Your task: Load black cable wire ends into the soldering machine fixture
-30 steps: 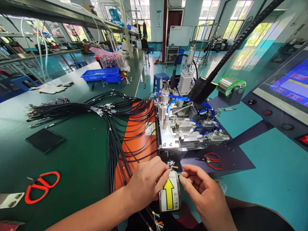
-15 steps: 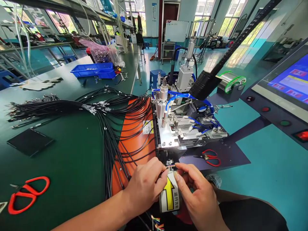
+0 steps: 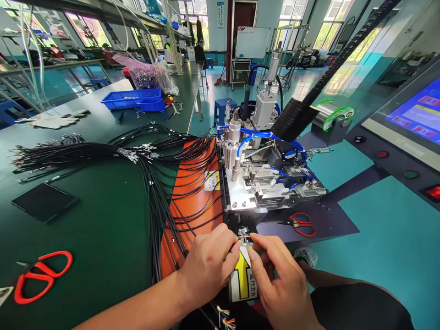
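Note:
My left hand (image 3: 215, 256) is closed in a pinch on the end of a black cable, mostly hidden by the fingers. Thin coloured wires (image 3: 246, 235) spread from that end, across a small metal fixture (image 3: 243, 230) at the machine's front. At their other side, my right hand (image 3: 283, 279) has its index fingertip and thumb on the wires; its other fingers are curled. Between the hands is a white label with a yellow arrow (image 3: 244, 280). Below, other cable ends with fanned coloured wires (image 3: 227, 317) hang near my lap.
Black cables (image 3: 156, 215) run across the green table and orange plate (image 3: 192, 201). The machine (image 3: 264, 174) stands ahead, with red-handled cutters (image 3: 302, 224) on its dark base. More red cutters (image 3: 44, 275) lie left. A solder spool (image 3: 332, 114) and control screen (image 3: 415, 119) are right.
My right thumb has shifted slightly up and left, closer to the fixture. The left hand stays almost still at the wires, and the whole view has drifted a little.

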The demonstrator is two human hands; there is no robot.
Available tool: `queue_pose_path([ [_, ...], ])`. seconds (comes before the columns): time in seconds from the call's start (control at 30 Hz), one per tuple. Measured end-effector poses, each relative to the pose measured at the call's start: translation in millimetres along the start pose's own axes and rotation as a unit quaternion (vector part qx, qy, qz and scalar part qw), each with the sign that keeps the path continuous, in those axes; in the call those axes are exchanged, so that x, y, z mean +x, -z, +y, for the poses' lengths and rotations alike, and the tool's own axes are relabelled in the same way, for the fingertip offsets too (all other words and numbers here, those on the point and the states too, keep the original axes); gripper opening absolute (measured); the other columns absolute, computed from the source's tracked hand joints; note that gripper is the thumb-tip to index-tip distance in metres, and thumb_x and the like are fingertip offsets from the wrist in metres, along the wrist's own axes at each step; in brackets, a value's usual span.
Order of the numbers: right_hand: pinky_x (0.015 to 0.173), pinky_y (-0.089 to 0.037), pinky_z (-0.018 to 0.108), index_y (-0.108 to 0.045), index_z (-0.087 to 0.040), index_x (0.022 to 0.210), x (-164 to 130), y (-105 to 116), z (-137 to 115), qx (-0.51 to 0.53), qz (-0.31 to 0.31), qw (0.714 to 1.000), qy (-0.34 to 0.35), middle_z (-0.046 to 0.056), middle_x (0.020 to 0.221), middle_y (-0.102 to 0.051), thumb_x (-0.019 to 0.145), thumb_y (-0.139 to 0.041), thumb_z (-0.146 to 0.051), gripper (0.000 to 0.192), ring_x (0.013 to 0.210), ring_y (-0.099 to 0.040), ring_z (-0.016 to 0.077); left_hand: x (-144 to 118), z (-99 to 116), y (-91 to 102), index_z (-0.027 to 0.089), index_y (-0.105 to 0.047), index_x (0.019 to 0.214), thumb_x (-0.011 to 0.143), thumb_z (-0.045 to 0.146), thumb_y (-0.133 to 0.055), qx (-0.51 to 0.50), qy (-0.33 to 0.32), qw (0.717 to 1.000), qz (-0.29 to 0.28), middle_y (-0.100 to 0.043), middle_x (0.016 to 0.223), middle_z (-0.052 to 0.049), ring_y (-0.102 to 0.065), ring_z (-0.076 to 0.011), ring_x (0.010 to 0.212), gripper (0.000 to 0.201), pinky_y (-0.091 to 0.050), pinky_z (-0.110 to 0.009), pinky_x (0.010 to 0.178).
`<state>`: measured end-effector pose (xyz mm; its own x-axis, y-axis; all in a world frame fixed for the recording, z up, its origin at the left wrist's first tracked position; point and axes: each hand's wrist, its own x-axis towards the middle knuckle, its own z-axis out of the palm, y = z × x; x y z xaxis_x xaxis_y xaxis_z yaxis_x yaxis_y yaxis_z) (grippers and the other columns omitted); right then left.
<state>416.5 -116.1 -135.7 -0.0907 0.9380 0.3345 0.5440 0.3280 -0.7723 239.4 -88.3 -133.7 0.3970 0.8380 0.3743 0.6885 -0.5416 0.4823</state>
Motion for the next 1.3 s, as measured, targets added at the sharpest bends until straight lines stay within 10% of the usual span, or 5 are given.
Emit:
queue_pose_path([
  [0.37, 0.083, -0.051, 0.024, -0.064, -0.016, 0.117, 1, -3, 3, -0.083, 0.031, 0.995, 0.051, 0.007, 0.099, -0.062, 0.099, -0.05, -0.019, 0.023, 0.086, -0.065, 0.0147, -1, 1, -1.5, 0.019, -0.054, 0.081, 0.1, 0.021, -0.046, 0.04, -0.018, 0.999, -0.003, -0.051, 0.074, 0.0, -0.05, -0.0152, 0.065, 0.02, -0.033, -0.031, 0.057],
  [1.3, 0.067, -0.052, 0.024, -0.064, -0.018, 0.112, 4, 4, 6, -0.049, 0.035, 0.998, 0.001, 0.005, 0.091, -0.062, 0.097, -0.053, -0.023, 0.019, 0.07, -0.062, 0.0127, 0, 2, -2.2, 0.019, -0.053, 0.08, 0.1, 0.019, -0.044, 0.049, -0.031, 0.998, 0.009, -0.05, 0.073, 0.0, -0.05, -0.0151, 0.064, 0.022, -0.033, -0.03, 0.056],
])
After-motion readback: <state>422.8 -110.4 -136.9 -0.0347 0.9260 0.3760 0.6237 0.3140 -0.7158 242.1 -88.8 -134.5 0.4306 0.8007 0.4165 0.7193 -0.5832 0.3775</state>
